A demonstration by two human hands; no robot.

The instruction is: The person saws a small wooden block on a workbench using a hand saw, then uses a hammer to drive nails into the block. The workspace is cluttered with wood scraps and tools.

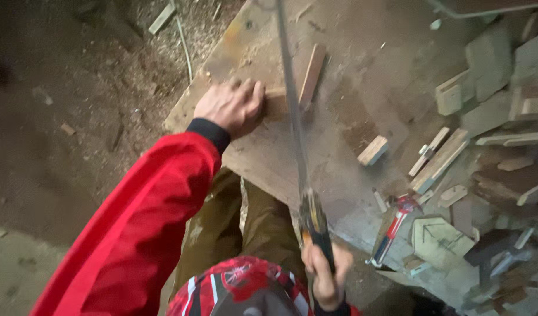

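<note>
View from above of a person in a red sleeve working at a worn, dusty wooden workbench (351, 76). The left hand (231, 106) lies flat, fingers spread and pressing down on a short brown wooden strip (311, 75) at the bench's 10 o'clock corner. The right hand (324, 275), at 6 o'clock in the picture, is wrapped tightly around the black and orange handle of a long, narrow-bladed hand saw (295, 123). The blade runs toward 12 o'clock and crosses the strip just beside the left fingertips. A small pale wood block (373, 150) lies near the bench's middle. At 4 o'clock rests a red-handled tool (393, 225), and beyond it, from 2 to 5 o'clock, a heap of pale wood offcuts (491, 99). Sawdust covers the dirt floor (76, 117) at 9 o'clock. No packages, labels or signs are legible.
</note>
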